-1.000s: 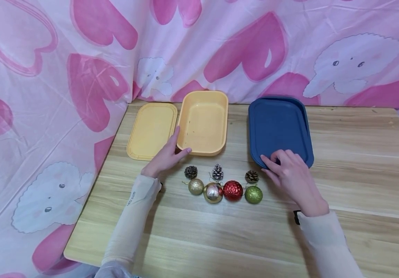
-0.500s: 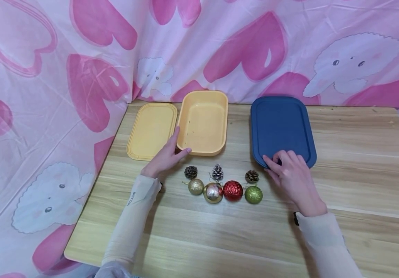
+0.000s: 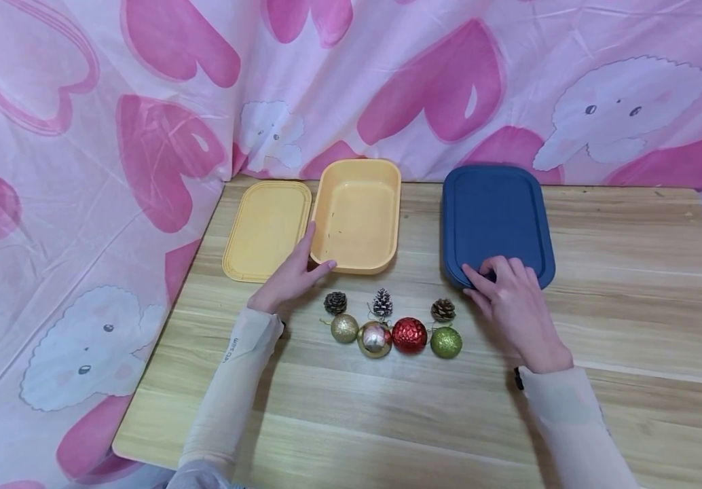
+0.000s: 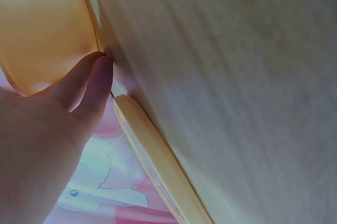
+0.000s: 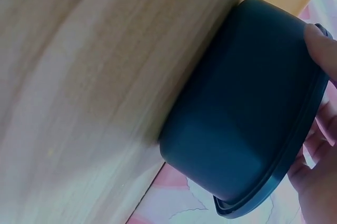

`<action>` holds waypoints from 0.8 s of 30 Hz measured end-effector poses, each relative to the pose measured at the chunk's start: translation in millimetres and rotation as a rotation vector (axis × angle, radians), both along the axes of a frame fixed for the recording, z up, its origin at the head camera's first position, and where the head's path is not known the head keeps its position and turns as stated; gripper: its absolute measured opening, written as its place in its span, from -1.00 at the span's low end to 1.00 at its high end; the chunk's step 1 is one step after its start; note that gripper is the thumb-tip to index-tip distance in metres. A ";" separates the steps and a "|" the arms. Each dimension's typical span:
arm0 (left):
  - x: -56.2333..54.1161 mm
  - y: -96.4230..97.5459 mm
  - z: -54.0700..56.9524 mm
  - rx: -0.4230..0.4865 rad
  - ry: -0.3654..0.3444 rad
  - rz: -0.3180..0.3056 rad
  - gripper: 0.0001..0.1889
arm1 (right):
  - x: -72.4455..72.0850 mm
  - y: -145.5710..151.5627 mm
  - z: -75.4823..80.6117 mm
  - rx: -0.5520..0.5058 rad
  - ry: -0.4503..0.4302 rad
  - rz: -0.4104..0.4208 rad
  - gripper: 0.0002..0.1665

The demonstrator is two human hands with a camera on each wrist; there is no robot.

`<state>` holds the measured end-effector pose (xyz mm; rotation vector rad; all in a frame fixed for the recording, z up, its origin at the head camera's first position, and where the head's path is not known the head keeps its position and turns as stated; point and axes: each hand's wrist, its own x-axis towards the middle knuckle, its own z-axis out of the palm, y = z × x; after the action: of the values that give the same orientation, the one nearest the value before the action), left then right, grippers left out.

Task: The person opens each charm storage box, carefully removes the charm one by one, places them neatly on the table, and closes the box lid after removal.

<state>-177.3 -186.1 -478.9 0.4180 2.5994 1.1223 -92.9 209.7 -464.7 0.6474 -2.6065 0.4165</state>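
My right hand [image 3: 512,309] grips the near rim of a dark blue lid [image 3: 497,221], with the thumb at its near left corner and the other fingers bent over the top. Beneath the lid, the wall of a blue box [image 5: 231,103] shows in the right wrist view. There the lid's edge sticks out past the box at the lower end. My left hand [image 3: 292,275] rests against the near left corner of a yellow box [image 3: 360,217], fingers straight along its side and thumb at the front. The yellow box has its top off.
A yellow lid [image 3: 268,231] lies flat left of the yellow box. In front stand several pine cones [image 3: 382,303] and a row of baubles: pale gold [image 3: 344,328], shiny gold [image 3: 375,338], red [image 3: 409,335] and green [image 3: 446,342]. A pink curtain [image 3: 326,88] hangs behind the table.
The blue lid has shifted right, then slightly away, covering the box rim that showed at its right side. My right hand moved along with it; the left hand stayed put.
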 end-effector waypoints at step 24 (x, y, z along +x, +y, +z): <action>0.8 1.0 3.6 -0.021 -0.014 0.011 0.03 | 0.1 -0.4 -1.4 -0.055 -0.129 -0.003 -0.46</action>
<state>-176.5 -185.1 -475.4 0.3905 2.6024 1.0963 -92.8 209.3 -466.0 0.6174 -2.7061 0.5434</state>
